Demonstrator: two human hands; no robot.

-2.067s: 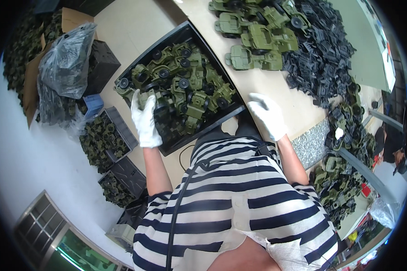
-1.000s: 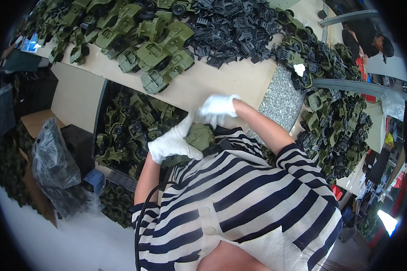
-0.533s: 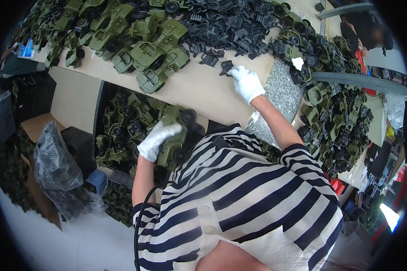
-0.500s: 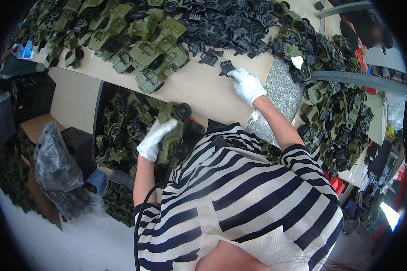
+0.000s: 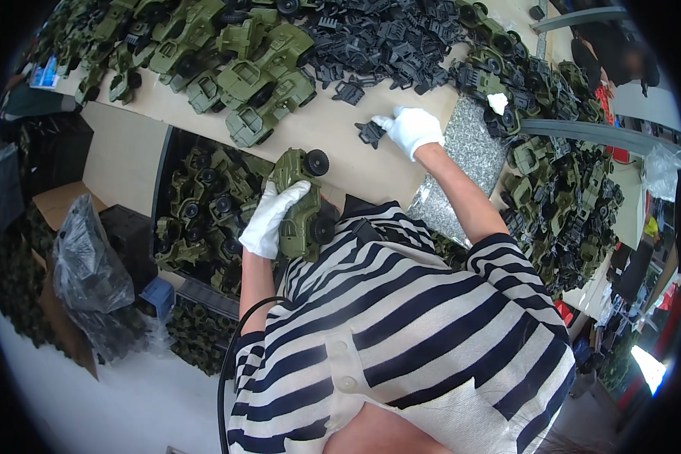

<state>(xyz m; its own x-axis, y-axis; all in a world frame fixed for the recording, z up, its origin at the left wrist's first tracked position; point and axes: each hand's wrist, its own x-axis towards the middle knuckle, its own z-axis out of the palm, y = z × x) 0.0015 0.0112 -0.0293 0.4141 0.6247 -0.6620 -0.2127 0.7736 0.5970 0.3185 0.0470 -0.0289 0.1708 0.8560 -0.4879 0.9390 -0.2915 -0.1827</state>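
Observation:
An olive-green toy jeep (image 5: 301, 219) with black wheels is tilted on its side in my gloved left hand (image 5: 271, 219), whose fingers wrap its body above the lap-side edge of the table. My gloved right hand (image 5: 415, 130) reaches over the tabletop. At its fingertips is a small black plastic part (image 5: 370, 134), frame-like with short prongs, and the fingers look closed on its edge. Another black part (image 5: 349, 91) lies a little farther away, in front of a large heap of similar black parts (image 5: 401, 38).
Green toy jeeps (image 5: 257, 83) crowd the far left of the table (image 5: 333, 151). A dark bin (image 5: 204, 204) of jeeps sits by my left forearm. More jeeps (image 5: 560, 204) pile up at right beside a metal bar (image 5: 598, 130). Clear plastic bags (image 5: 91, 265) stand at lower left.
My right hand has drawn the black part slightly nearer and to the left, and its angle has turned. My left hand has lifted the jeep up and to the right.

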